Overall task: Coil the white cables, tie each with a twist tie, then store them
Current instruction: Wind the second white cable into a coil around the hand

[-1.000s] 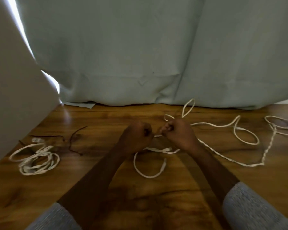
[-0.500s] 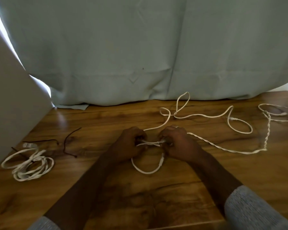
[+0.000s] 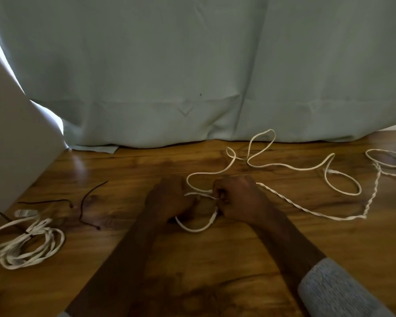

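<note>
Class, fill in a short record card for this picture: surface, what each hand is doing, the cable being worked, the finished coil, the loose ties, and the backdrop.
surface: wooden table
left hand: grips the white cable near its end
right hand: pinches the same cable beside the left hand
white cable: uncoiled, looping and partly twisted across the right of the table
coiled cable: bundled at the left, a dark tie round it
loose twist ties: dark, lying between coil and hands
backdrop: pale green curtain
</note>
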The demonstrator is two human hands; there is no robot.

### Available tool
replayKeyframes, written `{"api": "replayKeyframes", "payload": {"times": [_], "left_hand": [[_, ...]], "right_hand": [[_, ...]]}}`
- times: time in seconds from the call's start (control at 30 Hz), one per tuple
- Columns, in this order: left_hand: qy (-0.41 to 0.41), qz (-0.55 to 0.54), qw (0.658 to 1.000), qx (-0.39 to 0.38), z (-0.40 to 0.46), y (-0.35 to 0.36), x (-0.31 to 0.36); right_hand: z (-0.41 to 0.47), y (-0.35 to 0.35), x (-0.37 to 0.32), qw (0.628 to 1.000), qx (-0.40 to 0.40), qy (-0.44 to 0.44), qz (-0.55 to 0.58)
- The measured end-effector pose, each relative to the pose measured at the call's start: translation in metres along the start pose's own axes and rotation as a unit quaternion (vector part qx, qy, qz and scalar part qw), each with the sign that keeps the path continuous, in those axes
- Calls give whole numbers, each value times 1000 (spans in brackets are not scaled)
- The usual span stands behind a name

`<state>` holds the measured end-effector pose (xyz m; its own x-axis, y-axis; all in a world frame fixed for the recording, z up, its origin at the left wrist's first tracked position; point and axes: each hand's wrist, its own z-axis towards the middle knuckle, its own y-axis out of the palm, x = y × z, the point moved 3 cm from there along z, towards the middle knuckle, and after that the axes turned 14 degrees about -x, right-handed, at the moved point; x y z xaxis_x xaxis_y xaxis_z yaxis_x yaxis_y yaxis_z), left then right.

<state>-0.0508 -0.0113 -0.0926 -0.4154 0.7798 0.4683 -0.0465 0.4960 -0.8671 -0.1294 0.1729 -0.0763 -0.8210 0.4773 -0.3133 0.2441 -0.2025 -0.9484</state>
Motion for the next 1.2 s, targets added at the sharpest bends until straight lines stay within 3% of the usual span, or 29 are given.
{"api": "replayKeyframes", "payload": {"times": [0.1, 0.2, 0.33, 0.5, 0.67, 0.7, 0.87, 0.97, 1.03, 1.2], "left_hand": [[11, -6, 997, -78, -2, -4, -5], [84, -173, 978, -86, -13, -16, 1], [136, -479, 853, -154, -20, -19, 5], [171, -633, 739, -157, -21, -13, 14], [221, -747, 612, -133, -22, -13, 19], [234, -750, 603, -136, -21, -11, 21], [276, -713, 639, -84, -3, -4, 26], [244, -701, 668, -56, 20, -27, 20], [218, -702, 671, -98, 32, -33, 15], [184, -688, 660, -241, 36, -16, 16]], "right_hand": [[-1, 0, -2, 1000, -15, 11, -11], [-2, -2, -9, 999, -6, 15, -31], [1, -9, -24, 994, 81, -13, -66], [41, -31, -35, 991, 122, -52, -24], [67, -54, -18, 952, 284, -1, 111], [70, -46, -15, 949, 291, 21, 120], [76, -26, -14, 947, 307, 42, 80], [75, -28, -4, 964, 254, 79, 16], [73, -23, 2, 972, 219, 80, -16], [78, -15, -11, 975, 200, -90, -27]]}}
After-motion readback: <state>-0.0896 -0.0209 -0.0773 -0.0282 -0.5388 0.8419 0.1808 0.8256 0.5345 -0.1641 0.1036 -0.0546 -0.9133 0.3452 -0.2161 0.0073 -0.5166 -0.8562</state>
